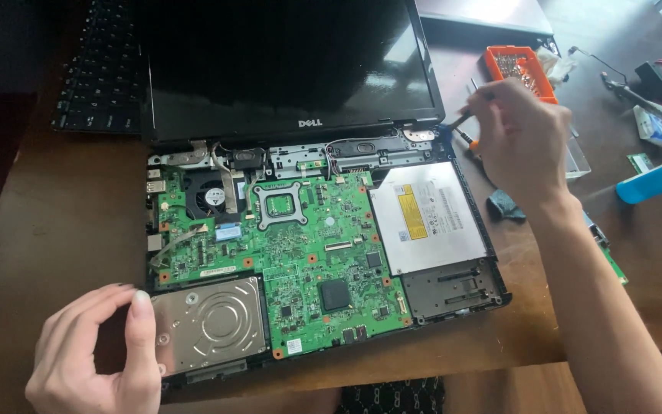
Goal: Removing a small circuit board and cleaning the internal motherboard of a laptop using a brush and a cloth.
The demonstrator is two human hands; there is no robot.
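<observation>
Brown wooden table (55, 230) carries an opened laptop (323, 253) with its keyboard cover off, the green circuit board (308, 253) bare and the dark screen (285, 61) standing at twelve o'clock. At two o'clock the right hand (519, 138) has its fingers clenched around a small screwdriver (465, 121), whose tip sits by the right hinge (421, 136) at the screen's corner. At seven o'clock the left hand (97, 356) is half curled with thumb and fingers apart, grasping nothing, just beside the silver hard drive (208, 326). An orange bit case (521, 69) lies near the right hand. To work that hinge screw well, I would judge, the driver should stand straight over it, pressed firmly and turned slowly, while the free hand steadies the base.
</observation>
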